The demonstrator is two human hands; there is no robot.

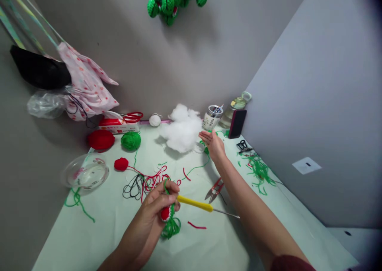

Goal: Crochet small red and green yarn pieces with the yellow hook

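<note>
Small red-and-green crocheted piece with white edging (166, 214): low in view, left of centre, above the pale green table covering (221, 247). Left hand (149, 213) closed around it, thumb against curled fingers. Same grip holds a yellow-handled metal crochet hook (195, 203), tip pointing right. Looped bundle of green yarn (171, 228) hangs just under the piece; short red yarn scrap (197, 225) lies to its right.

Beyond: red-handled thread snips (215, 190), blades apart, and a tangle of red yarn (155, 178) beside loops of black cord (134, 186). Heap of green yarn clippings (260, 170) off to the right.

Right hand (215, 147) reaches farther out, open, fingers extended and close together, nothing seen in its grasp. Nearby, a fluffy white mound of stuffing (183, 131); cannot tell whether fingertips touch anything.

Back edge, left to right: large red yarn ball (101, 139), green yarn ball (130, 141), patterned metal pen tin (210, 120), dark upright phone (237, 123). Cluster of green crocheted pieces (168, 1) high against the grey wall (131, 56).
</note>
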